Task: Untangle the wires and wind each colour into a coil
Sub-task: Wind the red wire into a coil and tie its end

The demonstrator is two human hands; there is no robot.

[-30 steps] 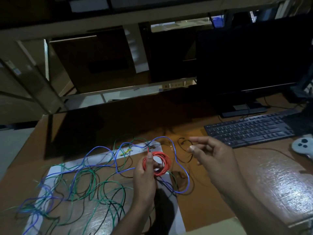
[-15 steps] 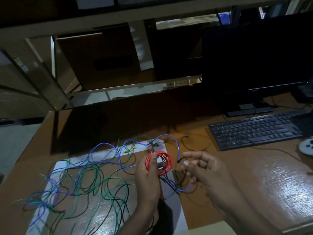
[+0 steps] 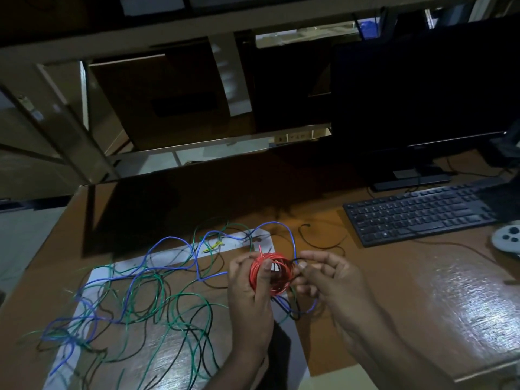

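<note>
**Nearly wound: red coil held over a tangle of loose wires**

Dimly lit, a brown wooden desk (image 3: 351,291) fills the near half of the view, with shelving behind it. At far right a dark monitor (image 3: 422,88) stands on the desk, and a black keyboard (image 3: 419,213) lies in front of it. A pale grey controller (image 3: 508,237) sits at the right edge, just beside the keyboard.

On the near left of the desk lies a white sheet (image 3: 168,256), with a darker panel over its middle. Spread across it is the unsorted tangle: a blue wire (image 3: 146,256) looping from the near left corner toward the centre, a green wire (image 3: 194,302) in wide overlapping rings, and a black wire (image 3: 174,353) threaded among them. A separate black strand (image 3: 318,244) curls on the bare desk between the sheet and the keyboard.

At the centre, above the right edge of the sheet, the left hand (image 3: 250,299) grips the red coil (image 3: 270,273), thumb pressed across its near side and fingers curled behind it. One short red end pokes upward from the top of the coil. The right hand (image 3: 332,280) is touching the coil's right side, thumb and forefinger pinching a thin dark wire end there; whether it also pinches the red strands cannot be told. The blue wire arches behind both hands and drops down between them.
</note>
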